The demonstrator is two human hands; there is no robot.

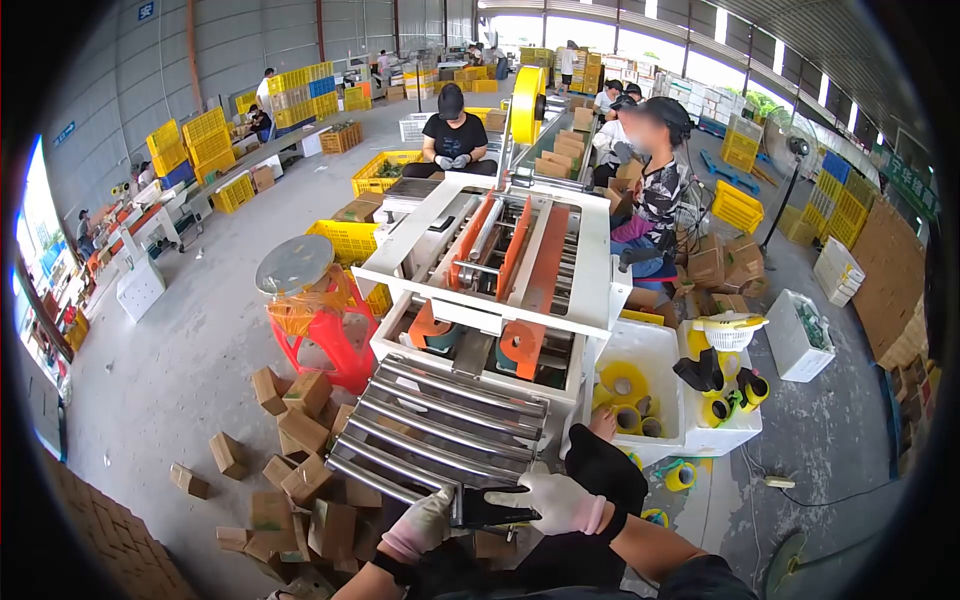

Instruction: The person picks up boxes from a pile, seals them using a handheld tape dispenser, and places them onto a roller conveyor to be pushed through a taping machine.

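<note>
A short roller conveyor [430, 430] with bare metal rollers slopes down toward me from the carton sealing machine [490, 270]. My left hand [420, 525], in a whitish work glove, is closed at the near left corner of the conveyor's end frame. In a similar glove, my right hand [552, 500] lies by the right end of the frame, fingers stretched leftward over a black piece [490, 508]. The lower side of both hands is hidden. No carton lies on the rollers.
Small cardboard cartons [300, 430] are heaped on the floor at left, beside a red stool [330, 330]. A white foam box [640, 370] with yellow tape rolls stands at right. One person [455, 140] sits beyond the machine; another [655, 190] sits along its right side.
</note>
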